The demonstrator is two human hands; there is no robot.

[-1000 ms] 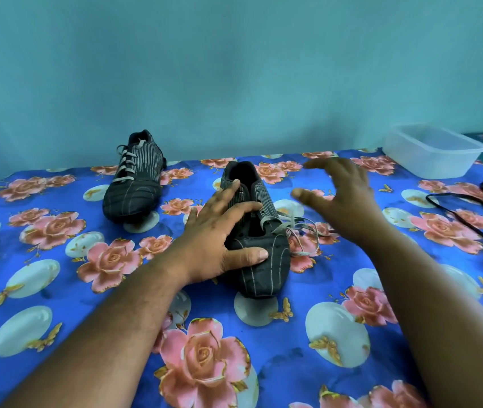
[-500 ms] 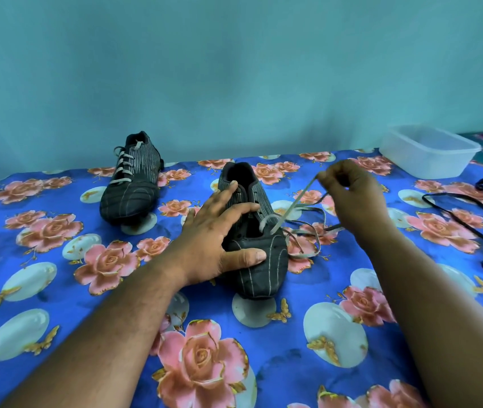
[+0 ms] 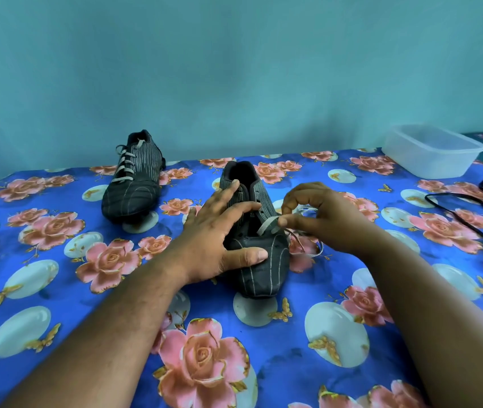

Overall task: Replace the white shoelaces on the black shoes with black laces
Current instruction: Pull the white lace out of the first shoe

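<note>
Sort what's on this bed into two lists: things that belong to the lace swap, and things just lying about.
Part of the job:
near shoe, steadied by the left hand
white lace, pinched by the right hand
far shoe, white laces in
black laces

Lying about:
clear plastic tub
floral sheet

Both bare forearms are reaching forward from the bottom of the view, converging toward the middle. The left hand is lying flat with fingers straight and spread, thumb stretched out to the side, pressing down on the near shoe. The right hand is hovering just beside it, wrist raised, fingers curled, thumb and forefinger pinching the white lace.
</note>
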